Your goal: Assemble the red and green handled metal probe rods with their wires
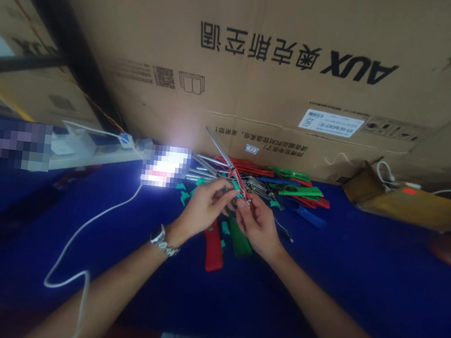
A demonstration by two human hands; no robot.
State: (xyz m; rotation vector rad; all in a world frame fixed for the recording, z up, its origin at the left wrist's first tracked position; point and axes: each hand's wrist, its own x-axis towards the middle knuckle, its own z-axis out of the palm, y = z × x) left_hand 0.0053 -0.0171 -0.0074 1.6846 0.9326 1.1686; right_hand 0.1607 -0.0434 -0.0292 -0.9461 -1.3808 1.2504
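Observation:
A slim silver metal rod (220, 148) with a red strip along its lower part slants up and left from between my hands. My right hand (260, 224) is closed around its lower end, thumb on top. My left hand (205, 204), with a watch on its wrist, pinches at the same end, where a bit of teal-green material shows by the fingertips. Exactly what the left fingertips grip is partly hidden. Below the hands lie a red plastic handle-like piece (213, 249) and a dark green one (241, 238). Teal scraps (225, 227) are scattered near them.
Behind the hands is a pile of red, green and blue pieces (300, 191) with metal rods. A large cardboard box (259, 91) stands at the back of the blue table surface (315, 309). A white cable (80, 228) runs from a glowing, blurred-out screen (166, 166) at left; a small carton (408, 206) is right.

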